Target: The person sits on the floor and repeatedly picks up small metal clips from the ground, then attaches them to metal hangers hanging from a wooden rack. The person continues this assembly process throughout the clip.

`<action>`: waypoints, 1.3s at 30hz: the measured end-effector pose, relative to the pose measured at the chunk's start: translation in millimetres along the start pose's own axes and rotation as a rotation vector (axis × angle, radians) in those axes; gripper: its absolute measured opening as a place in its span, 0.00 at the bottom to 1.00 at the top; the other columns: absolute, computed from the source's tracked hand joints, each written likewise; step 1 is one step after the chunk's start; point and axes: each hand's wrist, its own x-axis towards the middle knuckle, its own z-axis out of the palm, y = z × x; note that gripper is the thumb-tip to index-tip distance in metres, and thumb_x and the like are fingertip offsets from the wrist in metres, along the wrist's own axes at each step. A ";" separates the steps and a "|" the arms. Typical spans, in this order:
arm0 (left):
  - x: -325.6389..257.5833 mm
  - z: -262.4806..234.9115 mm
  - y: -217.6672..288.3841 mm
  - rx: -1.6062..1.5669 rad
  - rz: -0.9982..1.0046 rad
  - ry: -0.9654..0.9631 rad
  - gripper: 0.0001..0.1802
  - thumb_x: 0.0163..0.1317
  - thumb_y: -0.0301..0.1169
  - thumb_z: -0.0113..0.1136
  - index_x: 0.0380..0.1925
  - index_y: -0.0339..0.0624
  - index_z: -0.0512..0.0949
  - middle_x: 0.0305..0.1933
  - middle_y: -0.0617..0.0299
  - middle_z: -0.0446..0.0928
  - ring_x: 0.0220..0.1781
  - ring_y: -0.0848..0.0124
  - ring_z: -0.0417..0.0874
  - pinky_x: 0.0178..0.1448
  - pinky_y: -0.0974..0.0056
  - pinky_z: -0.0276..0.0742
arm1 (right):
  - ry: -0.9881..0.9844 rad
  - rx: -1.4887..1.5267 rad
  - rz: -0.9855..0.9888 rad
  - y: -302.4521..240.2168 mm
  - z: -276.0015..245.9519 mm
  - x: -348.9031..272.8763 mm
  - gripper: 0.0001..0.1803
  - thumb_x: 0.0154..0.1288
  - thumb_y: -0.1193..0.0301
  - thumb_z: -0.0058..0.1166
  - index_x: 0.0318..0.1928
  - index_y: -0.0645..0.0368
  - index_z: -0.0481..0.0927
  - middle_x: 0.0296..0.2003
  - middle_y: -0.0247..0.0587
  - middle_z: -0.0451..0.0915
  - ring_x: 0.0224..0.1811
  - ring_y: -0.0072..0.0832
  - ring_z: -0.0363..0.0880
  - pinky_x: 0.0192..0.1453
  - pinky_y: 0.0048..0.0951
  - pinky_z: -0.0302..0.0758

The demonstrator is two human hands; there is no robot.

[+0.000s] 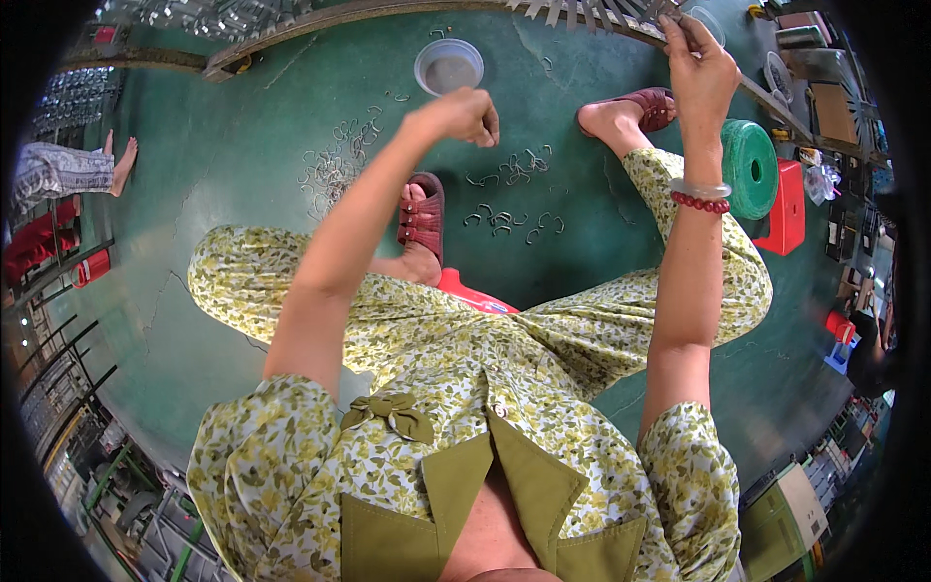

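I sit low over a green floor (242,155), wearing flowered clothes and dark red sandals (423,215). My left hand (464,114) hovers above the floor with fingers curled shut, apparently on a small metal hook, though the hook is hard to make out. Just beyond it lie several bent metal hooks (504,221). My right hand (696,60) is raised to a long rail (582,17) hung with metal pieces, its fingertips pinched on one piece at the rail. Bead bracelets circle that wrist.
A clear plastic cup (448,66) stands on the floor ahead. More hooks lie scattered at the left (335,160). A green roll (749,167) and red stool (787,209) stand at my right. Another person's bare feet (122,160) show far left. Racks line the edges.
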 end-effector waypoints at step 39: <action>66.1 76.7 29.2 -0.291 0.034 0.575 0.09 0.56 0.30 0.62 0.35 0.39 0.84 0.32 0.55 0.81 0.32 0.64 0.82 0.34 0.63 0.78 | -0.286 0.144 0.283 8.3 -0.4 15.0 0.10 0.60 0.68 0.61 0.29 0.64 0.84 0.18 0.33 0.77 0.16 0.14 0.68 0.20 0.19 0.63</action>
